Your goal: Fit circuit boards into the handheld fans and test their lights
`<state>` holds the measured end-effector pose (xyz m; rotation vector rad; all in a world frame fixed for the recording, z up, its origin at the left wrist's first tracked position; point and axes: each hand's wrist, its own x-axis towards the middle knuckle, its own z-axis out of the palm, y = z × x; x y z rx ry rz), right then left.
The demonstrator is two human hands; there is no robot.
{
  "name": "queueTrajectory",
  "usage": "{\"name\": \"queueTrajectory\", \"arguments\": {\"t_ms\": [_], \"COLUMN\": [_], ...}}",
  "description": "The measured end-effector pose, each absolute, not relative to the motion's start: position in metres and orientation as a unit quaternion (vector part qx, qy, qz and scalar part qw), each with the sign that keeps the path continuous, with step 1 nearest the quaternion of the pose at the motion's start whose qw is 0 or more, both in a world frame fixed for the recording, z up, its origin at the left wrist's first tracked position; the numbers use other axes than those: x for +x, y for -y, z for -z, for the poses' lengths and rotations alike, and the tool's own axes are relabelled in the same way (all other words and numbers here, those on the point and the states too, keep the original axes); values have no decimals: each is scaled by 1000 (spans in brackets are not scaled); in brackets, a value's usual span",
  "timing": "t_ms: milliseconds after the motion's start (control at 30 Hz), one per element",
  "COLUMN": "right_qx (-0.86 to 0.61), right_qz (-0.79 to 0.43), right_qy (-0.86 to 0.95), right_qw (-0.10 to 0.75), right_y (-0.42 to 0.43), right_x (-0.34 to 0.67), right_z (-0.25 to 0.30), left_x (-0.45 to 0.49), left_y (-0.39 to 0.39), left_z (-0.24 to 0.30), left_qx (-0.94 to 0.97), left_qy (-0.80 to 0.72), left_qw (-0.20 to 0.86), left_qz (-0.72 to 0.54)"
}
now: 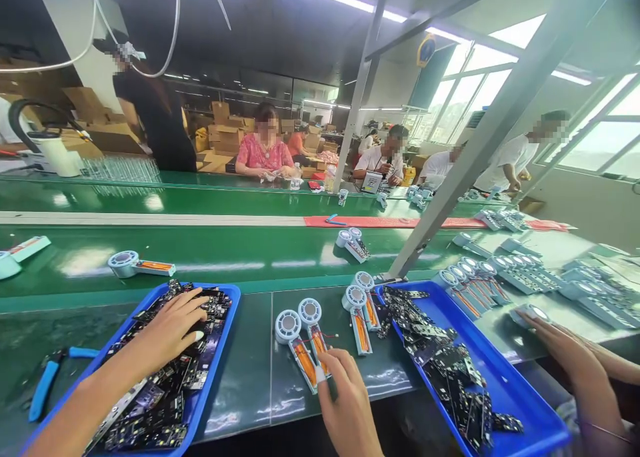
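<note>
My left hand (167, 330) rests with spread fingers on a heap of black circuit boards (165, 397) in a blue plastic tray (225, 317). My right hand (350, 407) has its fingertips on the lower end of a round white device with an orange cell (305, 354). A similar device (287, 327) lies beside it, and more stand just to the right (361, 317). Another blue tray (505, 384) of black circuit boards (450, 370) sits to the right. At the far right, a co-worker's hand (565, 350) reaches toward a white device (530, 314).
Blue-handled side cutters (45, 384) lie left of the left tray. A green conveyor belt (250, 257) runs behind the trays, carrying white devices (140, 264). A metal frame post (480, 137) rises at the right. Several co-workers sit beyond, with cardboard boxes (225, 134) behind them.
</note>
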<state>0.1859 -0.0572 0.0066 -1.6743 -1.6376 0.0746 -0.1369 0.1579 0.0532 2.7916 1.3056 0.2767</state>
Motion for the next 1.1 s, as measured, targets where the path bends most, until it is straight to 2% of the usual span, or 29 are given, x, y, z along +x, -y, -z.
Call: {"name": "queueTrajectory", "arguments": {"t_ms": [100, 233, 333, 467, 567, 733, 800, 900, 1000, 1100], "right_qx": [-642, -610, -592, -573, -587, -626, -623, -602, -581, -586], "right_qz": [-57, -45, -28, -94, -141, -155, -151, -176, -245, -345], "right_qy": [681, 750, 775, 759, 723, 706, 712, 710, 678, 603], "right_qw": [347, 252, 218, 295, 336, 293, 287, 320, 378, 417], "right_y": [48, 29, 15, 7, 10, 15, 15, 17, 21, 25], "right_x": [185, 181, 181, 187, 197, 210, 208, 198, 187, 184], "right_z": [-21, -30, -28, -26, -30, -29, -26, -23, -24, -24], "left_x": [-140, -143, -131, -94, -59, -9, 6, 20, 24, 23], "left_y": [-152, -140, -118, -74, -41, -7, -3, -5, -7, -4], "left_z": [-58, -68, -69, -58, -43, -15, -6, -1, -4, -9], "left_qx": [889, 850, 800, 659, 554, 507, 515, 570, 633, 654], "left_qy": [-446, -511, -567, -622, -595, -499, -485, -516, -530, -519], "left_qw": [4, -21, 4, 193, 386, 550, 563, 500, 453, 461], "left_qz": [-104, -130, -197, -376, -435, -438, -428, -398, -338, -299]}}
